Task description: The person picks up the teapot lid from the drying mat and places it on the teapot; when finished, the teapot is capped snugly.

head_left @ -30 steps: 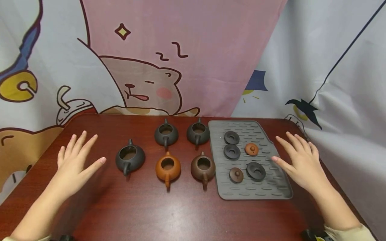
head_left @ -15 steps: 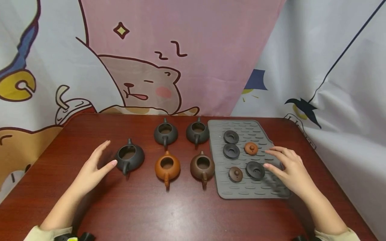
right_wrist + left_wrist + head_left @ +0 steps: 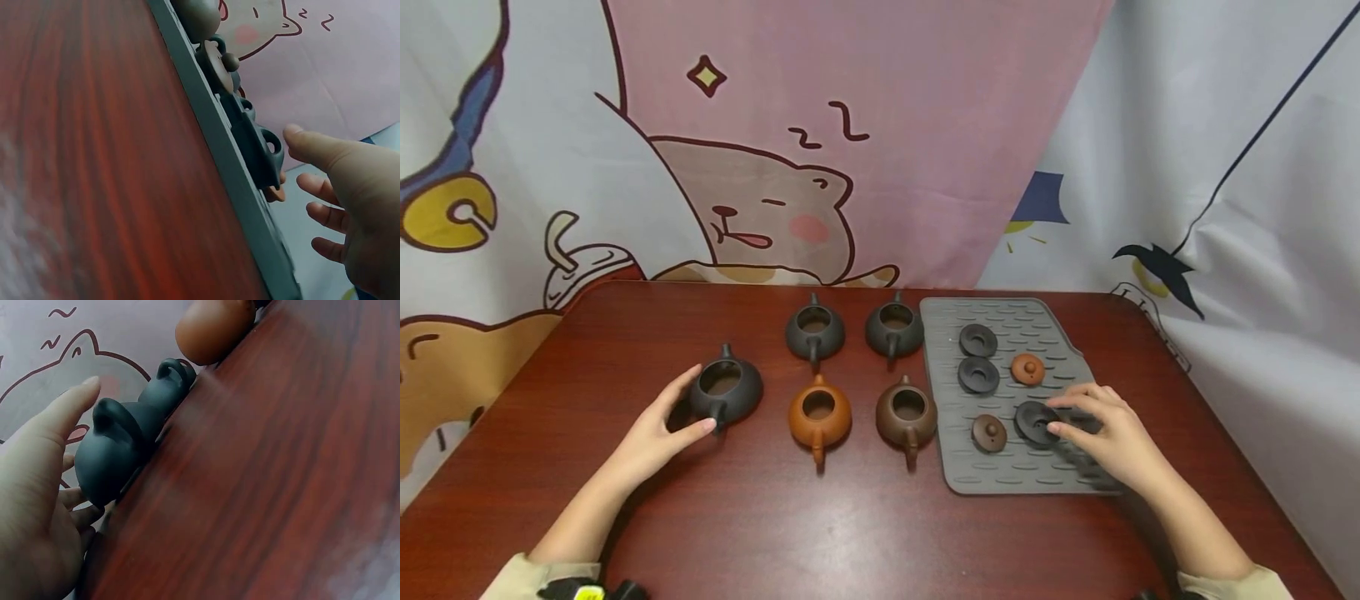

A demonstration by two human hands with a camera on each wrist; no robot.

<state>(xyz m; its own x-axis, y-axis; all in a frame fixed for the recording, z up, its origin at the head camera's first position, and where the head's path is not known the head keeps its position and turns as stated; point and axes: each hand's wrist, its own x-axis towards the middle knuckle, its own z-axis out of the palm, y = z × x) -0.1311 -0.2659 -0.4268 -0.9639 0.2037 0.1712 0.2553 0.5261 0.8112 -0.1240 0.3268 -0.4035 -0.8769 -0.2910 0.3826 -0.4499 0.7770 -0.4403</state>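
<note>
At the left of the table a dark grey teapot [image 3: 741, 396] stands with its lid off. My left hand [image 3: 651, 437] reaches around its left side, thumb near the handle and fingers at the far side. In the left wrist view the thumb is spread away from the teapot [image 3: 103, 462]. My right hand [image 3: 1108, 437] is low over the grey mat [image 3: 1000, 485], thumb and fingertips at the right edge of a dark lid [image 3: 1033, 425]. The right wrist view shows a gap between the thumb and that loop-topped lid [image 3: 255, 153].
Two dark teapots [image 3: 815, 342] [image 3: 893, 340] stand at the back. In front of them are an orange teapot [image 3: 820, 425] and a brown teapot [image 3: 891, 429]. Two dark lids [image 3: 977, 377], an orange lid [image 3: 1027, 371] and a brown lid [image 3: 988, 434] lie on the mat.
Both hands have moved inward and their spread fingers have drawn closer together. The left has come to the leftmost teapot, the right to the front dark lid. The teapots and lids stay put.
</note>
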